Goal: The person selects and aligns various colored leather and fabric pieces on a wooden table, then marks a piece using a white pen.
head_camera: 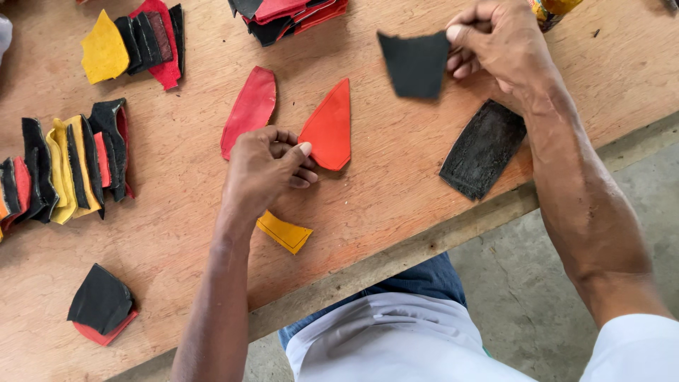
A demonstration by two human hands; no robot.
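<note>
Left hand: your left hand [265, 166] rests on the table [396, 191] near the middle, fingers curled in, thumb tip pressing the near-left edge of the orange-red pointed piece [329, 127]. It pins the piece flat; it does not lift it.
Orange-red pointed piece: it lies flat, point toward the far side, probably held down so it stays put while your other hand works.
Red curved piece: the red curved piece [247, 110] lies flat just left of the orange-red one, apart from it, just beyond your knuckles.
Yellow piece: the small yellow stitched piece [284, 232] lies just near of your left wrist, partly hidden under it.
Right hand: your right hand [495, 42] is raised at the far right, thumb and fingers pinched on the right edge of the black cut piece [415, 64]. The piece hangs clear of the table, its face turned up toward you, as if for a look.
Black textured strip: the black textured strip [483, 148] lies flat below your right forearm, close to the near table edge.
Sorted stacks: overlapped black, yellow and red pieces [71, 166] fan out at the left; another fan of yellow, black and red pieces [134, 42] lies far left; a red and black pile [286, 15] sits at the far edge; a black piece on a red one [101, 303] lies near left. Grouping by colour seems to keep them to hand.
Containers: none that you can make out; every piece lies bare on the table. Something yellow at the far right corner is too cropped to tell.
</note>
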